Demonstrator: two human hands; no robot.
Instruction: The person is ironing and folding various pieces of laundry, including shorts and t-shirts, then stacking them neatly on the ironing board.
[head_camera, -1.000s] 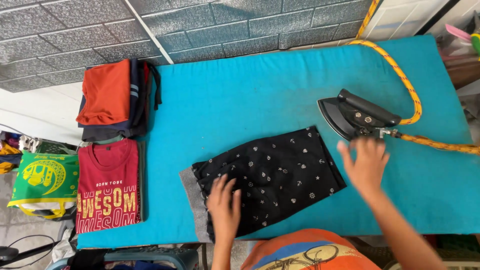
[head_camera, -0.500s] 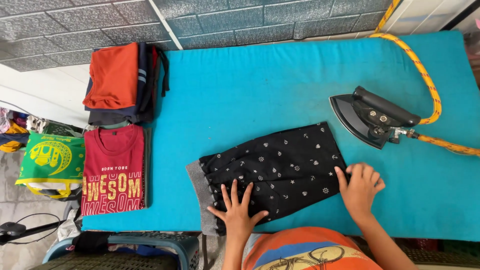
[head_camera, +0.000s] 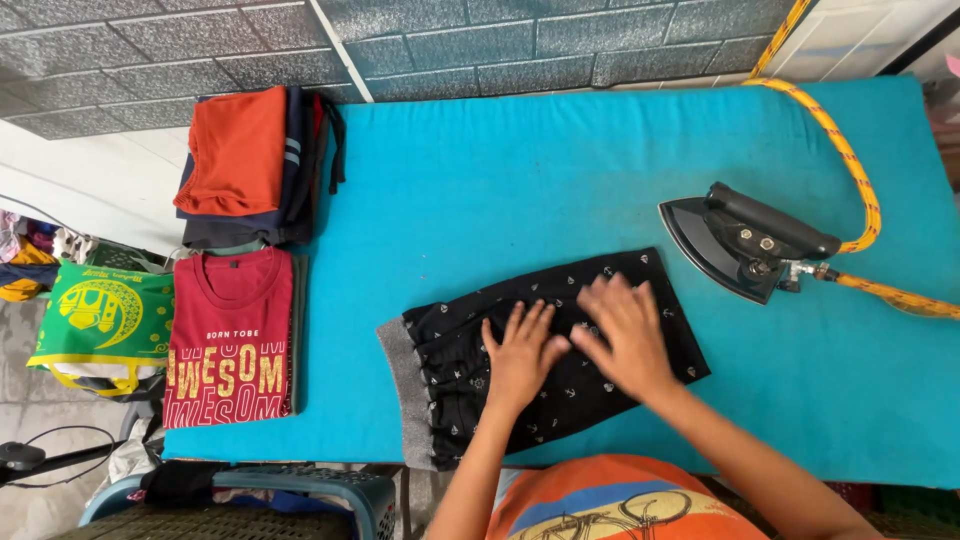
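A folded pair of black patterned shorts (head_camera: 460, 330) with a grey waistband lies on the turquoise ironing table (head_camera: 520, 170), near its front edge. My left hand (head_camera: 522, 352) rests flat on the middle of the shorts, fingers spread. My right hand (head_camera: 622, 335) lies flat just beside it, fingers pointing left and blurred by motion. Neither hand grips anything. A black iron (head_camera: 745, 240) with an orange-yellow braided cord (head_camera: 850, 165) sits to the right of the shorts, apart from both hands.
At the table's left end lie a folded red printed T-shirt (head_camera: 232, 335) and a stack of folded clothes topped by an orange one (head_camera: 240, 150). A green bag (head_camera: 100, 320) sits off the left edge. A grey block wall runs behind.
My right hand slid left from the shorts' right edge to their middle, beside my left hand. My left hand moved up from the front edge onto the middle of the cloth.
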